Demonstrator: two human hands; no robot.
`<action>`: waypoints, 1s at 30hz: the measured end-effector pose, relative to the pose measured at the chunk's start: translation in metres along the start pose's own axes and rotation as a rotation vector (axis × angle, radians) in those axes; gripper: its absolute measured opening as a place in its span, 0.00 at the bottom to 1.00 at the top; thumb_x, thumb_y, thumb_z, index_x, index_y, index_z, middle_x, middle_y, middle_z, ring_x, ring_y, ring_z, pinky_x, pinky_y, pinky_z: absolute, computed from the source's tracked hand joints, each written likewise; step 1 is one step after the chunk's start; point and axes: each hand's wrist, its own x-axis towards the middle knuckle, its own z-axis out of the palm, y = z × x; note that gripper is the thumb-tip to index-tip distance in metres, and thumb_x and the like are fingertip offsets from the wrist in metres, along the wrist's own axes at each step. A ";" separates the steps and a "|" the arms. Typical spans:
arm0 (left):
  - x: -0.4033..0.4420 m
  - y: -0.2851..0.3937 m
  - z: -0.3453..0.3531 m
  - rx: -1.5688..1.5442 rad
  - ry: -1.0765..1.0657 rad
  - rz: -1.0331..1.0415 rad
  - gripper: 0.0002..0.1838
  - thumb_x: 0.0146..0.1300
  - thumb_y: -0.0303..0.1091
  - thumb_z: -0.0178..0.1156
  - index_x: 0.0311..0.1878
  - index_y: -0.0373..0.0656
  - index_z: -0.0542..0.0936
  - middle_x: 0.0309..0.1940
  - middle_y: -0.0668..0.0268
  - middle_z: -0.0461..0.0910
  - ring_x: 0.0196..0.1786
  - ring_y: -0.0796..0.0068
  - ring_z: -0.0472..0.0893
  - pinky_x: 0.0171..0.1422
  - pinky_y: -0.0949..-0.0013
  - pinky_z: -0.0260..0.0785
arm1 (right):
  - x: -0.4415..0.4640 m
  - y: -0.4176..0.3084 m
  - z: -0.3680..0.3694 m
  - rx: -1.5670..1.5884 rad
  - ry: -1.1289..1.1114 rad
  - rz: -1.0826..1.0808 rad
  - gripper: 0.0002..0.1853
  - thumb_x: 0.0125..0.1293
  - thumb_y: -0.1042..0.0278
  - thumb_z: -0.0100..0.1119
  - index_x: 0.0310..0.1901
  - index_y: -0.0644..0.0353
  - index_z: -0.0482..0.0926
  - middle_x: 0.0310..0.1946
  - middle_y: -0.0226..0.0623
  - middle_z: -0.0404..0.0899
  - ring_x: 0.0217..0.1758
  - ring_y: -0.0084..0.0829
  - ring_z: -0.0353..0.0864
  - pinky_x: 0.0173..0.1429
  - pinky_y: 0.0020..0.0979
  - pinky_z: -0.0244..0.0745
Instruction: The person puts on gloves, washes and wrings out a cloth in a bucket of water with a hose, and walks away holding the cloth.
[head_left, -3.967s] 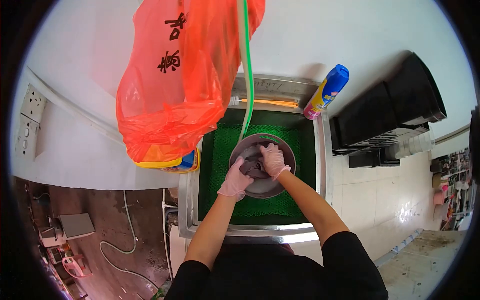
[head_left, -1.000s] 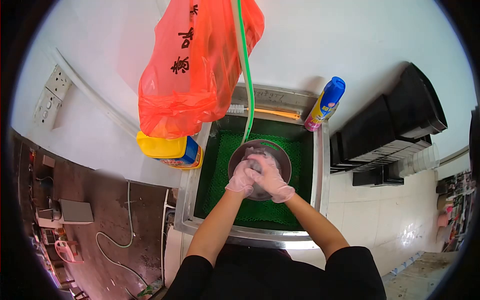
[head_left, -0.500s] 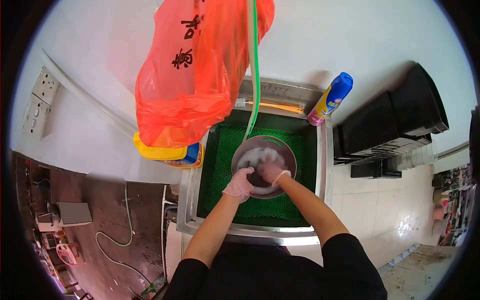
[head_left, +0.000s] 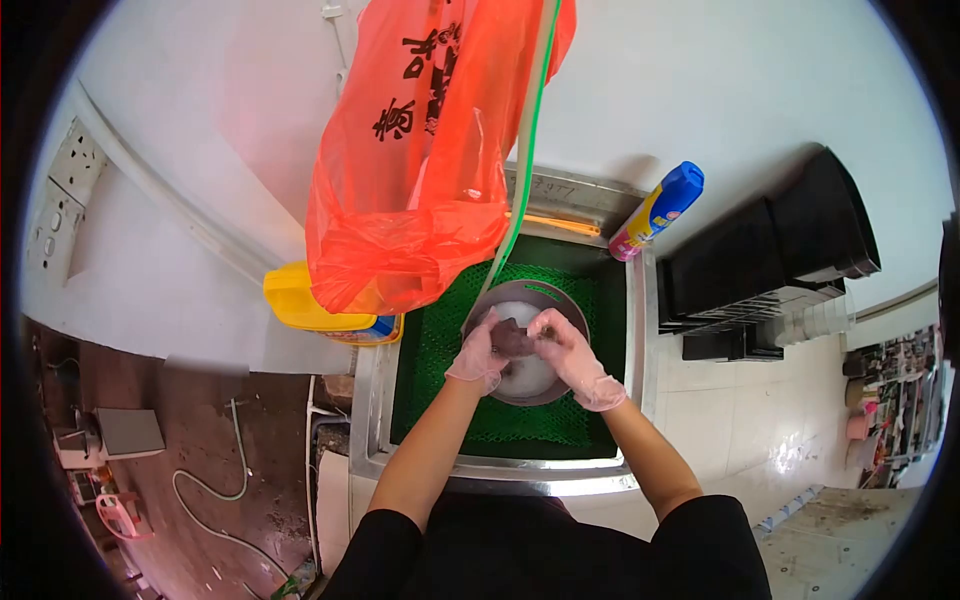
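My left hand (head_left: 478, 358), in a thin clear glove, is closed on the left side of a dark, brownish-purple wet thing (head_left: 512, 339), perhaps a cloth. At the right end of it, my gloved right hand (head_left: 566, 355) has its thumb and fingers pinched together. Both hands are over a round grey basin (head_left: 574, 304) with a slotted handle in its far rim. White suds (head_left: 530, 378) fill the basin, which stands on a green mesh mat (head_left: 440, 385) inside a metal sink (head_left: 372, 400). My fingers partly cover the dark thing, so its full shape is hidden.
A red plastic bag (head_left: 400, 200) hangs over the sink's far left, beside a green-striped hose (head_left: 525, 160). A yellow container (head_left: 290, 300) stands left. On the far ledge are an orange stick (head_left: 560, 224) and a blue-capped can (head_left: 660, 210). Black bins (head_left: 770, 250) hang right.
Both hands have come up out of the suds, and the dark thing now shows between them. My right hand has turned and moved slightly right. The view has shifted a little.
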 end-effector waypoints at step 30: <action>-0.044 -0.009 0.049 0.104 0.335 0.116 0.25 0.71 0.47 0.49 0.58 0.34 0.72 0.54 0.50 0.77 0.55 0.61 0.77 0.59 0.60 0.73 | 0.028 0.078 -0.018 -0.207 -0.118 -0.027 0.12 0.57 0.77 0.55 0.44 0.58 0.74 0.40 0.44 0.78 0.41 0.43 0.79 0.50 0.39 0.73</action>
